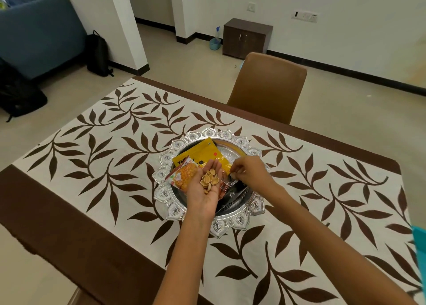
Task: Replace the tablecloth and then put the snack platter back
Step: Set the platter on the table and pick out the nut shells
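Note:
A white tablecloth [96, 157] with a brown leaf pattern and brown border covers the table. At its middle sits a round silver snack platter [208, 133] with a scalloped rim. In it lie a yellow snack packet [200, 153], an orange packet [184, 176] and a dark packet [232, 193]. My left hand [206, 189] is held palm up over the platter, cupping several pistachio shells [209, 180]. My right hand [250, 172] hovers just right of it, fingertips pinched on a small shell.
A brown chair [267, 85] stands at the table's far side. A dark cabinet [246, 37] and a spray bottle [215, 38] are by the back wall. A black backpack [98, 53] leans by a blue sofa [39, 32]. Something teal [419, 247] shows at the right edge.

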`<action>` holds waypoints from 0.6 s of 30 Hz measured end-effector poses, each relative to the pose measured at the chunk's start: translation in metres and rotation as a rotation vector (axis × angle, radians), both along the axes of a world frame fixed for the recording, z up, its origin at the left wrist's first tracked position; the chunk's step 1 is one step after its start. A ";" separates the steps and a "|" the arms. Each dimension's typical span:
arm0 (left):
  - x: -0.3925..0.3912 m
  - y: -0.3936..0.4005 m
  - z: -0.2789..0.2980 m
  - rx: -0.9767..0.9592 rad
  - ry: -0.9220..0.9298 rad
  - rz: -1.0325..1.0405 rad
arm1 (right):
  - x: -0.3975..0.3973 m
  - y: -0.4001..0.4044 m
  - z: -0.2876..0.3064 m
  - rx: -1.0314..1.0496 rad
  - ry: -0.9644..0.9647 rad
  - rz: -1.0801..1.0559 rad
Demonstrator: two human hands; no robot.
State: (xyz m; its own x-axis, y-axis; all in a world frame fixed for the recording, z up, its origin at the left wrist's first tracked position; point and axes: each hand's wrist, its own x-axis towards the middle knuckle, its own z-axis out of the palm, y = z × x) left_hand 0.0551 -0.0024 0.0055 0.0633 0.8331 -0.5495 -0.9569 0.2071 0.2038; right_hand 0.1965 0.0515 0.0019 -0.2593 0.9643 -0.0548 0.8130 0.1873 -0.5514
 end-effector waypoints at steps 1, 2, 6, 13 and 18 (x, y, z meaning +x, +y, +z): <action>0.001 0.000 0.000 0.001 0.010 -0.006 | 0.000 -0.001 0.008 0.000 0.076 -0.016; 0.002 0.000 0.000 0.001 0.025 -0.012 | -0.001 -0.003 0.019 -0.005 0.159 -0.024; 0.004 0.005 -0.003 -0.012 0.063 -0.043 | -0.016 -0.022 0.055 -0.059 0.385 0.112; 0.006 0.009 -0.010 0.046 0.002 -0.102 | -0.030 -0.040 0.057 -0.005 0.317 0.168; 0.005 0.006 -0.003 0.037 -0.119 -0.045 | 0.000 -0.018 0.048 0.149 0.322 -0.088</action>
State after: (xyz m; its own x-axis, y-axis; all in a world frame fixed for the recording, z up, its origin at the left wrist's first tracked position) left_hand 0.0605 0.0034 0.0022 0.1639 0.8474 -0.5050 -0.9647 0.2446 0.0973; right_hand 0.1964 0.0336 0.0495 -0.1560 0.9749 0.1588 0.6183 0.2218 -0.7540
